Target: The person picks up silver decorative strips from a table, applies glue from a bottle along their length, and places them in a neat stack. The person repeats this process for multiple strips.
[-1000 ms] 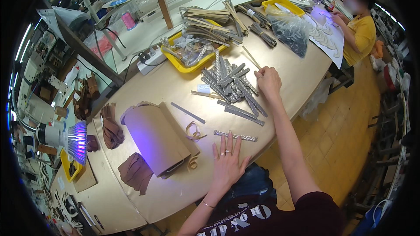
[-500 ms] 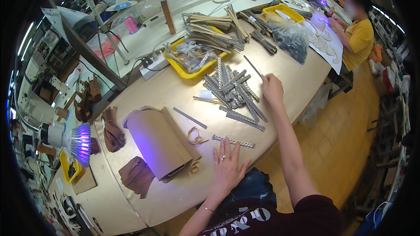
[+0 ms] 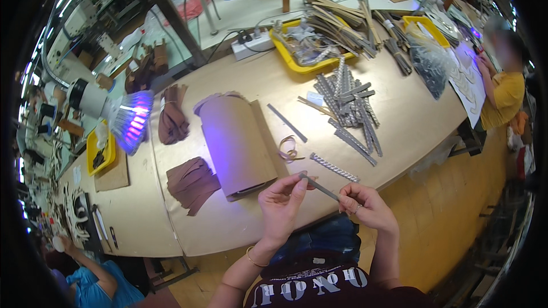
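Observation:
Between my two hands I hold a thin grey strip [image 3: 321, 186] above the near table edge. My left hand [image 3: 282, 201] pinches its left end between thumb and fingers. The other end is gripped by my right hand [image 3: 368, 207]. Just beyond them a silver braided strip [image 3: 335, 167] lies on the table. A single grey strip [image 3: 287, 122] lies farther left, beside a curled tan ribbon [image 3: 289, 149]. Farther off is a loose pile of grey and braided strips [image 3: 353, 108].
A brown rolled sheet [image 3: 235, 142] lies left of my hands, near brown strip bundles [image 3: 191, 184]. A yellow tray [image 3: 301, 68] stands at the back, with strip bundles [image 3: 341, 20]. A lamp [image 3: 134, 122] glows purple at left. Two other people sit nearby, one in yellow [image 3: 507, 97], one in blue [image 3: 108, 285].
My right hand has brought the grey strip back from the pile toward me. My left hand has lifted off the braided strip and taken the grey strip's end. The view has shifted left.

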{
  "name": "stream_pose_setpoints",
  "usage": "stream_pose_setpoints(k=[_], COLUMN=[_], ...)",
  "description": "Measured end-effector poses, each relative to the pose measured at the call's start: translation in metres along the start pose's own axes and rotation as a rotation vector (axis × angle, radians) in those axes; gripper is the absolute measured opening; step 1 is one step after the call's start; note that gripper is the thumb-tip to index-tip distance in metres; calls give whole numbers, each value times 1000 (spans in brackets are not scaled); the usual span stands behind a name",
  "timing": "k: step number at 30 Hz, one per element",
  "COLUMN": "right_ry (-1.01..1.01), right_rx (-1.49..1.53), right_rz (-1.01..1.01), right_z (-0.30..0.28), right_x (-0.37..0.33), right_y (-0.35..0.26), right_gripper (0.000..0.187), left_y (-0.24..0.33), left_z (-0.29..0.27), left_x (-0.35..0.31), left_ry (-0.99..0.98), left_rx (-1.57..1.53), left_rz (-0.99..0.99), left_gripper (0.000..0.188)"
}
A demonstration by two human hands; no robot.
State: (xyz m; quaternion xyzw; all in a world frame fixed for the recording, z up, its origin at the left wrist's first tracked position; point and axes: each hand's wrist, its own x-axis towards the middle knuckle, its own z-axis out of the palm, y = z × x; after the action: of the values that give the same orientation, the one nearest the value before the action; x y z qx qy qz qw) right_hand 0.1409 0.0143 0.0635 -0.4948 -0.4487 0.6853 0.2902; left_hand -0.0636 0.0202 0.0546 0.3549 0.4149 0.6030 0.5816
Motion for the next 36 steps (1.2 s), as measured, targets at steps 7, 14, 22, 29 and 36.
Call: stream_pose_setpoints(k=[7,14,22,29,36], right_ry=[475,251,243,278,294], right_rx=[-578,-231,-271,-256,-267], right_rz=[-511,-445,-449,-417,-418], right_z=[39,69,69,71,70], right_x=[4,-24,-23,-22,-17], right_y=[-28,-58,-58,-60,-58], right_gripper=[13,6,8,6,5], left_y=[12,18,19,16,14], left_z=[-13,-14,-14,-14,-15], left_x=[-10,-18,-21,-20,-20], left_ry=[70,-91,-97,-76,-74], left_rx=[772,1089,1120,1187,1220], left_rz=[776,933,981,1006,1007], left_gripper=[22,32,31,29,29])
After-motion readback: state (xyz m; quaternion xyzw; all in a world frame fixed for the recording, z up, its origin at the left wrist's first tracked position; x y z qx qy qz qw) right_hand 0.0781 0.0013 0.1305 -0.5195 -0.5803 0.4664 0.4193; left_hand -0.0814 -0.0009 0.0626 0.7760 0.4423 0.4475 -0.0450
